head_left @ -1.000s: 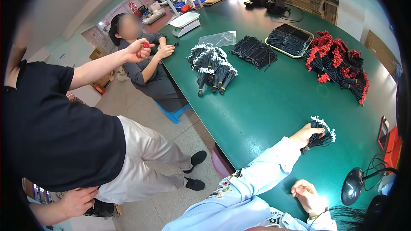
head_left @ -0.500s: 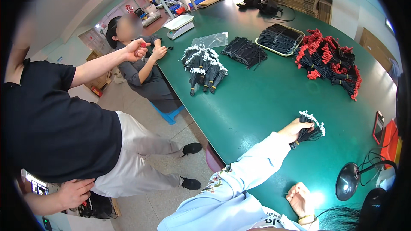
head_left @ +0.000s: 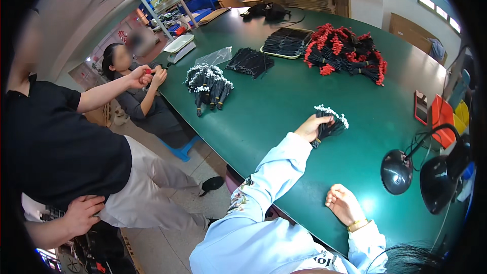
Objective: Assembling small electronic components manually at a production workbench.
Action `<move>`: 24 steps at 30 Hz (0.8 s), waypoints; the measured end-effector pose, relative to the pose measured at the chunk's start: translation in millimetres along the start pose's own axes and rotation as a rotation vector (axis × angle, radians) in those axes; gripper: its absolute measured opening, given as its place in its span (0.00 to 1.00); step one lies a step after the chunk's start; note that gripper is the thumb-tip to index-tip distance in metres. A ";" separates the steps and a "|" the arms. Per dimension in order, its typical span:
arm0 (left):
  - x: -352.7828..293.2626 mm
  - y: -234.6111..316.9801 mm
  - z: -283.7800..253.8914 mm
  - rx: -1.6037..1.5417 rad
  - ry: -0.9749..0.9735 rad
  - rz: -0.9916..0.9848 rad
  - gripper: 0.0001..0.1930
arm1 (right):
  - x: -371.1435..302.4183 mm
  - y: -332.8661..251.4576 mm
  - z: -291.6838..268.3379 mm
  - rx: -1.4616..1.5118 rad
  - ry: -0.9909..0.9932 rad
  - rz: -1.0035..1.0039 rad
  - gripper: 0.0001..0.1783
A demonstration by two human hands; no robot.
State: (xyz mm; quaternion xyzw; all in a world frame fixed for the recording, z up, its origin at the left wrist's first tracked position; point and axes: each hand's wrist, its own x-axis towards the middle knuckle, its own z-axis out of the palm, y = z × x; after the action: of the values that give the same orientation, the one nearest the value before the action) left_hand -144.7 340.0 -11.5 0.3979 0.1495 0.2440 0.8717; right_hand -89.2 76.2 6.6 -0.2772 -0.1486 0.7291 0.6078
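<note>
A: Main item, and where is it found?

B: A white-tipped wire bundle (head_left: pixel 332 126), black-stranded, above or on the green table (head_left: pixel 264 122); whether the surface is touched cannot be told. It is gripped in the left hand (head_left: pixel 309 129), fingers closed around the strands, white tips fanned out on the far side.

A: And the right hand (head_left: pixel 344 205)?

B: Held near the table's close edge, well apart from the bundle. Fingers loosely curled toward the palm; a yellow band is worn at the wrist.

A: Things farther out?

B: To the right, a black lamp (head_left: pixel 396 172), a phone (head_left: pixel 421 107) and an orange bin (head_left: pixel 443 122) are noted. Across the table, red-tipped bundles (head_left: pixel 346 53) are heaped beside a pale-rimmed tray (head_left: pixel 281 56) filled with black wires. Next to that, loose black wires (head_left: pixel 250 62) are laid out, then a clear bag (head_left: pixel 215 56) and a pile of white-tipped bundles (head_left: pixel 208 85).

A: Others present?

B: A standing person (head_left: pixel 71 144) in black, one arm stretched toward a seated person (head_left: pixel 136 104) in grey.
</note>
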 end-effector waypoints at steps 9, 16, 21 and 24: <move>-22.2 -20.1 34.3 0.059 0.196 0.220 0.03 | -16.9 -8.7 1.8 -0.379 -0.064 -0.141 0.09; -55.5 -53.5 159.6 0.368 -0.091 0.155 0.03 | -80.2 -60.6 -22.0 -0.970 0.639 -0.887 0.09; -74.7 -117.2 188.3 0.587 -0.226 0.230 0.06 | -99.7 -72.4 -39.1 -1.294 0.737 -0.850 0.33; -88.1 -138.2 194.2 0.613 -0.186 0.091 0.08 | -102.6 -72.5 -47.1 -0.968 0.461 -0.724 0.24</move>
State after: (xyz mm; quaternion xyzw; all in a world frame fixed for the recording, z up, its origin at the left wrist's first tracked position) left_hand -87.8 93.5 12.5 0.6689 0.1176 0.1888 0.7093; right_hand 7.7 -13.2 31.9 -0.6020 -0.4104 0.2502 0.6376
